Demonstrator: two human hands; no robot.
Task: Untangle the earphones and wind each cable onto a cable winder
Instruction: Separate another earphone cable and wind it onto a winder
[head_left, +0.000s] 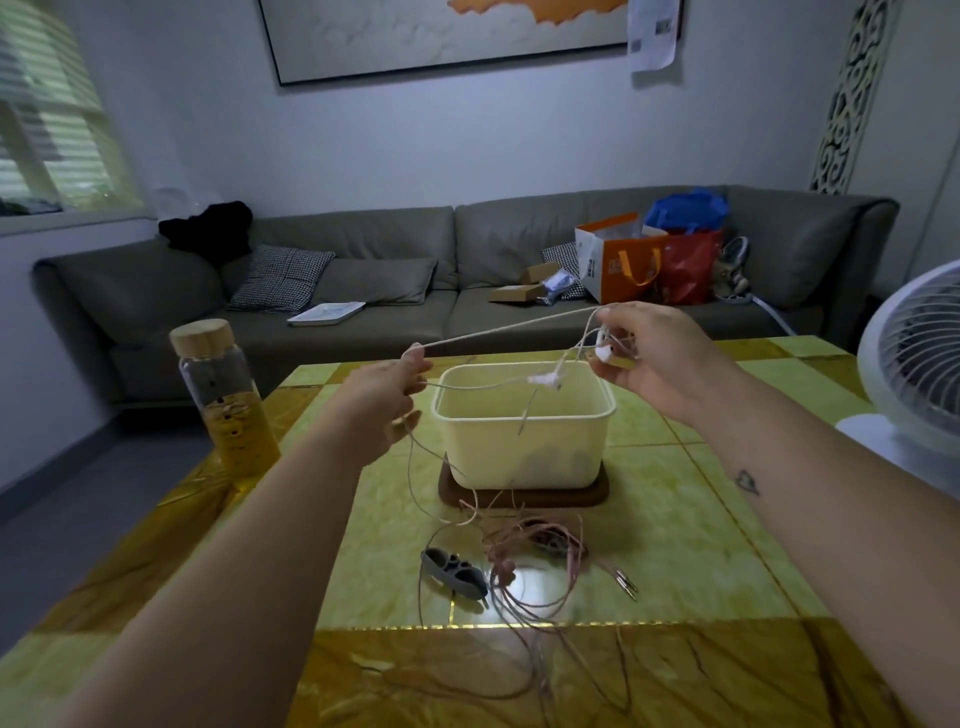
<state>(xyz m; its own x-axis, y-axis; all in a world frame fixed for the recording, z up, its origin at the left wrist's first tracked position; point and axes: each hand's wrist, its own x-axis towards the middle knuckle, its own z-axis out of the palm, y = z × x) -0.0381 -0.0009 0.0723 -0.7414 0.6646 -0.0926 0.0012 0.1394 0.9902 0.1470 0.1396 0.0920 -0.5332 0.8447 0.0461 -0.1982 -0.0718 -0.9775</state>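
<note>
A bottle (224, 395) stands at the left edge of the table (701, 545), out of the work. The left hand (384, 402) is raised with thumb and fingers pinched on the white cable (498, 330), which runs taut up and to the right, while slack from it drops down to the table. Near and below, a grey winder (454, 571) lies bare, with nothing wound on it yet. Behind it the cream bin (519, 447) sits on a dark base, and a loose end of the white cable dangles over its opening. In front of the bin the pink cable (519, 535) lies in a loose knot with its plugs out to the right; a dark shape beneath it may be a second winder, but it is too covered to tell. The right hand (660, 358) is closed on the far end of the white cable, an earbud (605, 353) held in its fingers. A fan (914, 364) stands at the right edge. I judge the task early – one set is being pulled free, the other is untouched, and no winding has begun.
</note>
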